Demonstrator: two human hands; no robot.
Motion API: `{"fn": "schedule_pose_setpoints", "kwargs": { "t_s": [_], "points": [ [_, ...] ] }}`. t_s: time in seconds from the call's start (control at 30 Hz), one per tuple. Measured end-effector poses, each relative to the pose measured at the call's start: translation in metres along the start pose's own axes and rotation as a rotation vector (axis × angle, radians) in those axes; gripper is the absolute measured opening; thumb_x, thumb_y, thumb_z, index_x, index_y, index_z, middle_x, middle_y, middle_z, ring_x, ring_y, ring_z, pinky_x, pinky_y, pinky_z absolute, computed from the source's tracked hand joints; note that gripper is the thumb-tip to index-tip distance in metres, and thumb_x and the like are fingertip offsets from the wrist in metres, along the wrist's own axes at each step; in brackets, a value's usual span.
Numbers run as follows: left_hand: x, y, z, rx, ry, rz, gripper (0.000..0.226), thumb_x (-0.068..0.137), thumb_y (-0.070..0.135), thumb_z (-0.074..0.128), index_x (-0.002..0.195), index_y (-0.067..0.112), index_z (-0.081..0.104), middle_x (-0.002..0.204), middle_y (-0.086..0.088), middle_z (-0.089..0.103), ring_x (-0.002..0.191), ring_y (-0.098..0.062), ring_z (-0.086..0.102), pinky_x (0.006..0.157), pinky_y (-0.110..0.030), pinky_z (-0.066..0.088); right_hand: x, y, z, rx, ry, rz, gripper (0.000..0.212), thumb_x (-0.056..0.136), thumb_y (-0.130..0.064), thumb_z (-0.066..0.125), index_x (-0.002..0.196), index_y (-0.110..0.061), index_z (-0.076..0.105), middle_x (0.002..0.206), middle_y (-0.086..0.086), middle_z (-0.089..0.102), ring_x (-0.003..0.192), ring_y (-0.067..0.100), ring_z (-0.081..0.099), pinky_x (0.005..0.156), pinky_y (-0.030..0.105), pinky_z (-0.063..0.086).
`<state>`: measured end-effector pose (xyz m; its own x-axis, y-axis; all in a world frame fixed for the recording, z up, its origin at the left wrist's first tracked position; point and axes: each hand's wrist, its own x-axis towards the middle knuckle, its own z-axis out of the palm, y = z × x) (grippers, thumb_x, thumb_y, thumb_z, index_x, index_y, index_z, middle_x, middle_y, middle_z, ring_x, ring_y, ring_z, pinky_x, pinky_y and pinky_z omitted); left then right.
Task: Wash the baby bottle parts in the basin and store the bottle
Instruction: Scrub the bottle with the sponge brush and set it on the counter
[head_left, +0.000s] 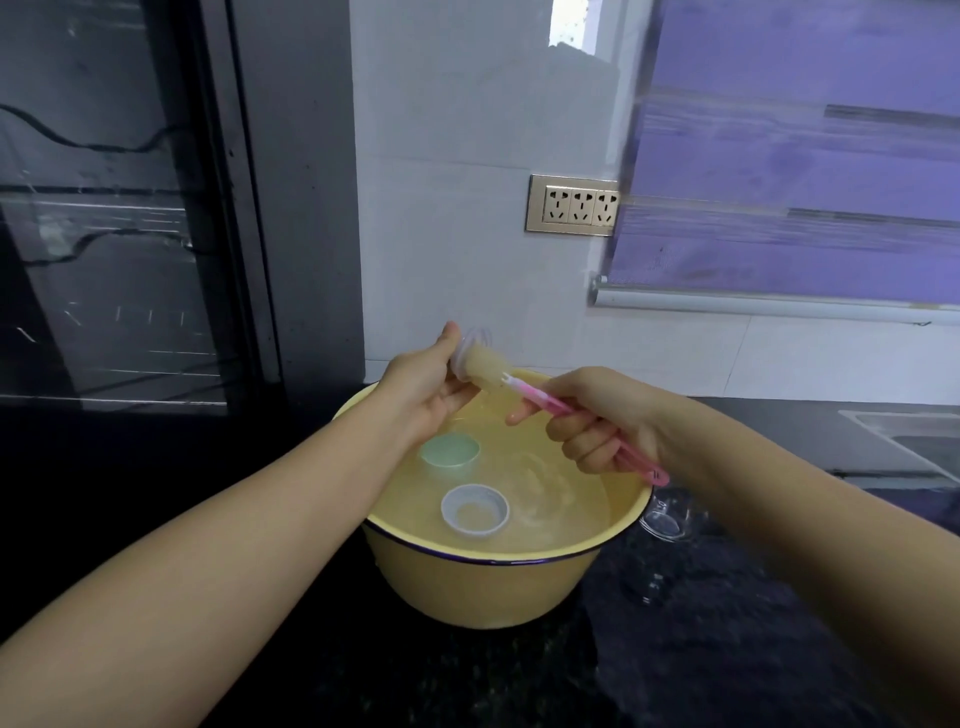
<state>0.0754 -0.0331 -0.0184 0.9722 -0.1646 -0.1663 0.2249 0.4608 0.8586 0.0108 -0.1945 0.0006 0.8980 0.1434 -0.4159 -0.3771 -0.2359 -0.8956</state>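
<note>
Yellow basin (483, 592) | above far rim, left fingers (460, 388) pinch clear part (478, 338) | right fingers (582, 441) grip brush (550, 404)

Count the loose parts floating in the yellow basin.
2: a green cap just below the left hand, and a white ring nearer the basin's front rim. The hands may hide others.

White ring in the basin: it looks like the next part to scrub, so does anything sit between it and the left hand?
The green cap floats between the left hand and the white ring, apart from it. Nothing covers the ring, so from above it looks reachable, though that hand holds a clear part.
</note>
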Motion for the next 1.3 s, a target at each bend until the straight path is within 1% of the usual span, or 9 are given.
{"fn": "schedule_pose_setpoints", "kwargs": {
  "t_s": [0.1, 0.27, 0.37, 0.63, 0.8, 0.97, 1.03, 1.13, 1.3],
  "points": [
    [0.001, -0.001, -0.001, 0.035, 0.031, -0.026, 0.024, 0.095, 0.029, 0.055, 0.093, 0.005, 0.057, 0.092, -0.011, 0.067, 0.078, -0.02, 0.066, 0.065, -0.032, 0.054, -0.004, 0.002, 0.004, -0.162, 0.067, -0.053, 0.036, 0.096, -0.041, 0.041, 0.103, -0.016, 0.066, 0.052, -0.007, 0.021, 0.037, 0.007, 0.017, 0.034, 0.016, 0.016],
    [-0.003, 0.0, 0.001, 0.062, 0.104, -0.036, 0.02, 0.1, 0.023, 0.046, 0.086, 0.01, 0.052, 0.086, -0.008, 0.064, 0.066, -0.016, 0.063, 0.063, -0.032, 0.053, -0.003, 0.01, 0.018, -1.047, 0.423, -0.463, 0.044, 0.098, -0.05, 0.029, 0.106, -0.018, 0.058, 0.081, 0.001, 0.059, 0.078, 0.022, 0.056, 0.068, 0.032, 0.045],
    [0.0, 0.004, -0.005, -0.025, 0.204, 0.035, 0.027, 0.103, 0.015, 0.035, 0.081, 0.007, 0.047, 0.096, -0.012, 0.061, 0.057, -0.016, 0.058, 0.045, -0.025, 0.052, -0.011, 0.021, 0.015, -1.41, 0.643, -0.615, 0.043, 0.098, -0.052, 0.021, 0.113, -0.024, 0.05, 0.079, 0.004, 0.059, 0.082, 0.031, 0.059, 0.062, 0.035, 0.041],
    [-0.005, -0.004, -0.001, 0.337, -0.079, -0.097, 0.028, 0.089, 0.041, 0.062, 0.095, 0.013, 0.058, 0.105, -0.008, 0.059, 0.092, -0.028, 0.066, 0.079, -0.039, 0.057, -0.018, 0.023, 0.0, -1.459, 0.759, -0.671, 0.044, 0.098, -0.053, 0.023, 0.13, -0.032, 0.044, 0.102, 0.007, 0.066, 0.094, 0.033, 0.061, 0.068, 0.035, 0.043],
    [-0.005, -0.008, 0.002, 0.31, -0.234, 0.037, 0.027, 0.088, 0.024, 0.066, 0.104, 0.007, 0.052, 0.118, -0.015, 0.057, 0.092, -0.027, 0.066, 0.072, -0.03, 0.06, -0.018, 0.026, 0.0, -1.601, 0.782, -0.65, 0.047, 0.1, -0.045, 0.027, 0.146, -0.045, 0.016, 0.105, 0.006, 0.062, 0.093, 0.031, 0.062, 0.066, 0.033, 0.039],
    [-0.005, -0.007, 0.003, 0.266, -0.209, 0.172, 0.033, 0.096, 0.021, 0.052, 0.069, 0.005, 0.044, 0.098, -0.013, 0.06, 0.083, -0.019, 0.065, 0.07, -0.026, 0.059, -0.024, 0.016, 0.005, -0.967, 0.492, -0.557, 0.037, 0.1, -0.039, 0.038, 0.136, -0.041, 0.045, 0.105, -0.001, 0.067, 0.096, 0.017, 0.062, 0.076, 0.024, 0.044],
    [-0.004, -0.005, 0.002, 0.223, -0.201, 0.177, 0.031, 0.097, 0.022, 0.05, 0.074, 0.002, 0.047, 0.099, -0.015, 0.061, 0.084, -0.021, 0.066, 0.069, -0.026, 0.06, -0.026, 0.013, 0.001, -0.496, 0.31, -0.384, 0.03, 0.099, -0.039, 0.042, 0.125, -0.043, 0.056, 0.064, -0.004, 0.051, 0.05, 0.009, 0.049, 0.046, 0.018, 0.036],
    [-0.003, -0.004, 0.002, 0.167, -0.22, 0.131, 0.024, 0.098, 0.023, 0.049, 0.104, 0.0, 0.052, 0.095, -0.014, 0.064, 0.085, -0.021, 0.067, 0.067, -0.026, 0.06, -0.033, 0.011, -0.007, 0.034, 0.057, -0.127, 0.022, 0.097, -0.038, 0.045, 0.102, -0.033, 0.066, 0.054, -0.006, 0.017, 0.036, 0.004, 0.014, 0.033, 0.013, 0.009],
    [-0.004, -0.007, 0.005, 0.129, -0.184, 0.064, 0.02, 0.098, 0.019, 0.049, 0.104, 0.001, 0.054, 0.088, -0.014, 0.062, 0.079, -0.022, 0.065, 0.062, -0.028, 0.06, -0.042, 0.011, -0.013, 0.181, -0.047, -0.021, 0.021, 0.097, -0.037, 0.043, 0.086, -0.023, 0.056, 0.047, -0.008, 0.02, 0.028, 0.001, 0.018, 0.026, 0.01, 0.015]
  ]
}}
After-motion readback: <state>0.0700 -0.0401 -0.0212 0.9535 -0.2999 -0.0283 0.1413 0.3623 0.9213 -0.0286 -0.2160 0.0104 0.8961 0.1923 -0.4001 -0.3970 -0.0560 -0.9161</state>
